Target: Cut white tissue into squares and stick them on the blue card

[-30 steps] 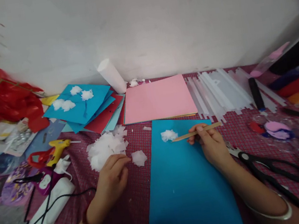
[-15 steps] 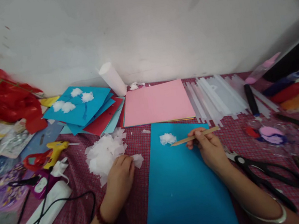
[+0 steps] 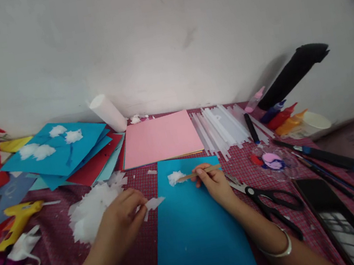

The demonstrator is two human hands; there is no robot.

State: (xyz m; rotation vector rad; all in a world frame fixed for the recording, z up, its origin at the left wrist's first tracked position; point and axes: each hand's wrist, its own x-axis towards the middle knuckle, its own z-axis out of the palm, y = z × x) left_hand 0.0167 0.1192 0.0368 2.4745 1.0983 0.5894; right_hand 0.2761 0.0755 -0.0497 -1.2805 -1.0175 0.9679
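Observation:
A white tissue paper piece (image 3: 154, 203) is pinched in my left hand (image 3: 123, 215), raised between the pile of cut tissue paper (image 3: 89, 213) and the blue sheet (image 3: 201, 231). Fingers wrapped round it, my right hand (image 3: 212, 183) holds a slim pointed wooden stick (image 3: 189, 176) almost level over the upper part of the sheet. Its tip meets a small white tissue cluster (image 3: 175, 178) on the blue surface; whether it presses in or only touches, I cannot tell. Black-handled scissors (image 3: 264, 199) lie beside my right forearm.
Pink paper (image 3: 161, 139) tops a stack behind the sheet, with clear glue sticks (image 3: 223, 127) to its right. Blue cards with white puffs (image 3: 75, 150), a white roll (image 3: 108, 113) and a yellow glue gun (image 3: 19, 220) are leftward. A phone (image 3: 338, 219) and paint palette (image 3: 272, 162) are rightward.
My left hand has lifted from the tissue pile, bringing a piece toward the blue sheet. The stick's tip has moved onto the white cluster. The view has swung to the right.

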